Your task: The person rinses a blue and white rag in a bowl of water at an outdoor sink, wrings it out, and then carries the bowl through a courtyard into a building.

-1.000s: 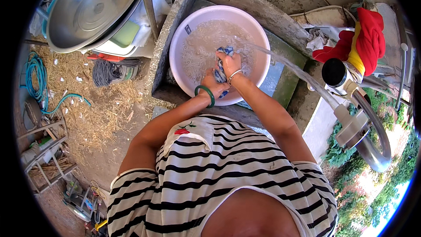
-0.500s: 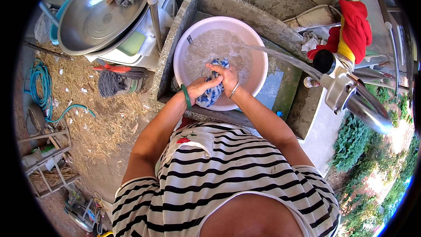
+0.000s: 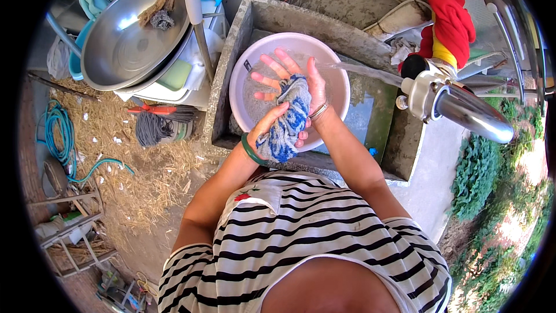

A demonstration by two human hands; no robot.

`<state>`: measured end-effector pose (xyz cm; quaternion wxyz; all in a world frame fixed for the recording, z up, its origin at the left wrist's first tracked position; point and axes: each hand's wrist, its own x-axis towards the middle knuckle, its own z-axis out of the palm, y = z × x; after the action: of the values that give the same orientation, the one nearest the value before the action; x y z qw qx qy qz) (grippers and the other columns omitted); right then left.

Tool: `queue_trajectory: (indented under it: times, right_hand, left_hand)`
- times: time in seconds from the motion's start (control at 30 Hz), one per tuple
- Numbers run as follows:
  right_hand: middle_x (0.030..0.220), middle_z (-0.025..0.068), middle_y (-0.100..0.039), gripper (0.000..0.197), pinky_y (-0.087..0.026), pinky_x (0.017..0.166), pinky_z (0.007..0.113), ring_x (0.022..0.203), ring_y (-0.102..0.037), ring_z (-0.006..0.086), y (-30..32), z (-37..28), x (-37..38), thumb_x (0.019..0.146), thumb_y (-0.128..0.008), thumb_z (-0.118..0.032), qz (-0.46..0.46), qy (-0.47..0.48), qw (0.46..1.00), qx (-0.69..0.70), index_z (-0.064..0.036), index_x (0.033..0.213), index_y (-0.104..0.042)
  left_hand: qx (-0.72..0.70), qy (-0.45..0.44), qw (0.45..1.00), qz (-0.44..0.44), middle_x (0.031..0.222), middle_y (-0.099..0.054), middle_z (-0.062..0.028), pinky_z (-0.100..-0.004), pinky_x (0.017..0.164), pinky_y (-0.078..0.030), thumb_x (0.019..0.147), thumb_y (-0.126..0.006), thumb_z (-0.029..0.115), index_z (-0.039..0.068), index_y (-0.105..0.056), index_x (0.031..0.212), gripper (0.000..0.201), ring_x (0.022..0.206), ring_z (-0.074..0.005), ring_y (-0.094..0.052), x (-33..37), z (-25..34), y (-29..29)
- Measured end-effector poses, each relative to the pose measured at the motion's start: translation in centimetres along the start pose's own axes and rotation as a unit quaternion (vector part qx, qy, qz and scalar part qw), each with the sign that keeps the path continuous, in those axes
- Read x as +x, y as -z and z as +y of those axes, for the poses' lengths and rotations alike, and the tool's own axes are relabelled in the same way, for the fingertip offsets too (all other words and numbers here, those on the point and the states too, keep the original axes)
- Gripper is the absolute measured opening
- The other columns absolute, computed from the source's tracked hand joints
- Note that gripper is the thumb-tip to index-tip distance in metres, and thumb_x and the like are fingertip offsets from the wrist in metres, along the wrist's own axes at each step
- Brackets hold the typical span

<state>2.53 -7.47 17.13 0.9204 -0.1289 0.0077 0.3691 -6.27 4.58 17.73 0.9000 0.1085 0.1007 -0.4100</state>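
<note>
A wet, crumpled blue-and-grey cloth (image 3: 285, 124) is held over the pink basin (image 3: 233, 95). My left hand (image 3: 267, 124), with a green bangle at its wrist, is closed round the lower part of the cloth; its thumb lies on top and fingertips show at the far side. My right hand (image 3: 315, 90), a silver bracelet at its wrist, has its palm up and fingers spread toward the far left. The cloth's upper end rests against that palm. Water in the basin (image 3: 258, 90) is cloudy.
The basin stands in a stone sink (image 3: 229, 52). A water stream runs in from a metal spout (image 3: 425, 95) at the right, near a red cloth (image 3: 449, 26). Left are a steel bowl (image 3: 127, 40), a grey mop head (image 3: 156, 127) and a blue-green hose (image 3: 58, 133) on straw.
My hands have come nearer my body with the cloth. My right hand has gone from clasping it to spread fingers, and the cloth has loosened and shows more of itself.
</note>
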Motion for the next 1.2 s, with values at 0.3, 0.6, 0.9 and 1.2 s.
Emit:
queue_trajectory:
  times: [0.3,0.6,0.9,1.2]
  right_hand:
    - [0.059,0.0,-0.041,0.041,-0.04,0.057,0.031,0.05,-0.038,0.0114,-0.3,-0.4,-0.7,0.092,-0.046,-0.016,0.066,-0.092,0.988,-0.107,0.0009,0.129,-0.044]
    - [0.055,-0.0004,-0.037,0.033,-0.041,0.053,0.033,0.046,-0.036,0.0129,1.5,0.6,-0.6,0.09,-0.041,-0.01,0.248,-0.096,0.937,-0.224,0.0003,0.12,-0.051]
    - [0.053,0.0055,-0.044,0.025,-0.044,0.051,0.034,0.043,-0.041,0.0156,4.4,2.3,-1.1,0.087,-0.04,-0.007,0.334,-0.028,0.879,-0.34,-0.0006,0.105,-0.056]
    - [0.052,0.0049,-0.043,0.025,-0.043,0.049,0.032,0.041,-0.04,0.0149,5.7,2.4,-1.4,0.086,-0.039,-0.007,0.35,-0.002,0.864,-0.362,0.0001,0.102,-0.057]
  left_hand:
    - [-0.026,0.02,0.999,-0.004,0.096,-0.054,-0.0113,-0.0293,0.065,-0.044,0.087,-0.056,0.038,-0.001,-0.046,0.116,0.049,0.08,-0.021,-0.052,-0.2,-0.4,2.0]
    - [0.332,0.065,0.903,0.265,0.08,-0.063,-0.0062,-0.0267,0.061,-0.049,0.076,-0.072,0.033,0.0,-0.062,0.093,0.038,0.068,-0.0133,-0.06,0.5,1.6,-0.5]
    - [0.589,0.0,0.753,0.294,0.074,-0.061,-0.0063,-0.0291,0.063,-0.046,0.075,-0.067,0.03,-0.002,-0.062,0.088,0.035,0.067,-0.0129,-0.057,2.5,-1.0,4.6]
    - [0.69,0.028,0.659,0.299,0.076,-0.061,-0.021,-0.0389,0.068,-0.047,0.072,-0.063,0.04,-0.003,-0.058,0.084,0.045,0.072,-0.0324,-0.061,3.0,-0.9,3.2]
